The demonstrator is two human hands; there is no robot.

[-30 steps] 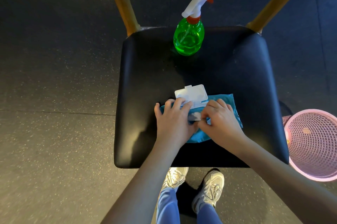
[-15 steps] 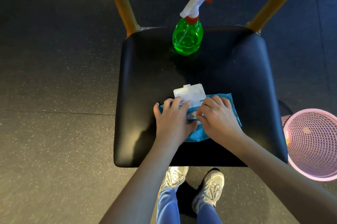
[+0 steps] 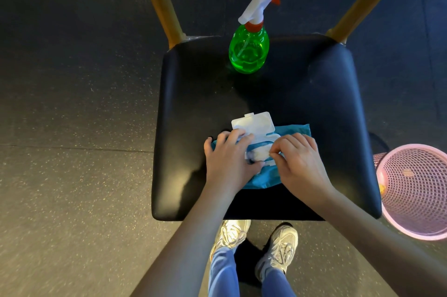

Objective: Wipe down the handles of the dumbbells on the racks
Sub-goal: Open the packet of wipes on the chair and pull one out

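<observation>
Extracting a white wipe [image 3: 257,153] from the blue flip-lid wipe pack [image 3: 294,131] on the black chair seat [image 3: 314,93]: left hand [image 3: 227,163] presses the pack down, gripping nothing; right hand [image 3: 300,163] pinches the wipe at the opening. Expect a light, limp sheet; grip near its edge. Dumbbells not visible.

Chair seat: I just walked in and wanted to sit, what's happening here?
On the chair seat, a person's left hand presses down a blue wipes pack, lid flipped open, while the right hand pinches a white wipe at its opening. A spray bottle stands behind. The wipe is not yet out.
</observation>
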